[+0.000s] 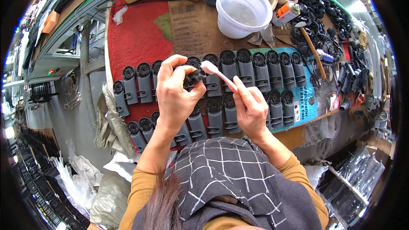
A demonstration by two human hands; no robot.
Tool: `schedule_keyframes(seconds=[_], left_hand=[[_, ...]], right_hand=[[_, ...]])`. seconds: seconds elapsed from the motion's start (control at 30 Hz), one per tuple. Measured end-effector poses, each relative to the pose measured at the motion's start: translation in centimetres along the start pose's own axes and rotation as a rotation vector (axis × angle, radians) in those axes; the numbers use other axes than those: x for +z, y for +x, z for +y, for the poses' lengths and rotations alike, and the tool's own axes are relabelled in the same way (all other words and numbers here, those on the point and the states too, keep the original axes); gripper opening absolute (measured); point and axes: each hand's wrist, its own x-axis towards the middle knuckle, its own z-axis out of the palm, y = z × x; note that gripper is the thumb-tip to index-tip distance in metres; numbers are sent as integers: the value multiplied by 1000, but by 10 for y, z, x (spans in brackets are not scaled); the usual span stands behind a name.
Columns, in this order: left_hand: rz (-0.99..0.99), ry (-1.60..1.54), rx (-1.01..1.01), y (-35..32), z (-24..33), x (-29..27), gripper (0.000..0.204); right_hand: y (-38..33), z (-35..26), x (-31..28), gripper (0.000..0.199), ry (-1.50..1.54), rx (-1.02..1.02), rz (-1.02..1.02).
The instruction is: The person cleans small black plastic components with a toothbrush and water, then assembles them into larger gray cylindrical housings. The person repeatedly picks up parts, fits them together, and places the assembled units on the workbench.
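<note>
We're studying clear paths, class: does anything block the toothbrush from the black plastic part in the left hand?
Nothing visible does: the toothbrush head is right beside the black plastic part; whether they touch is unclear.

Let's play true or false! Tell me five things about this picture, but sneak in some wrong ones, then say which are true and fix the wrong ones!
1. The right hand holds a pink brush. True.
2. The left hand is empty. False: the left hand holds a small black part.
3. The hammer has a wooden handle. True.
4. The big bucket is green. False: the bucket is white.
5. The grey plastic pieces are heaped in one pile. False: the grey plastic pieces lie in two rows.
</note>
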Motion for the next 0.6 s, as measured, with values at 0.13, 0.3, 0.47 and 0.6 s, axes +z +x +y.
schedule_keyframes(seconds=[0.13, 0.3, 0.47, 0.6], left_hand=[[-4, 84, 45, -3, -8, 1, 26], [-13, -83, -28, -6, -21, 2, 29], [-154, -672, -415, -15, -27, 19, 29], [-311, -1128, -675, -24, -23, 38, 36]], right_hand=[[10, 16, -8, 34, -135, -134, -110], [103, 77, -30, 27, -635, -58, 20], [168, 107, -26, 18, -686, -235, 72], [83, 69, -24, 13, -22, -84, -126]])
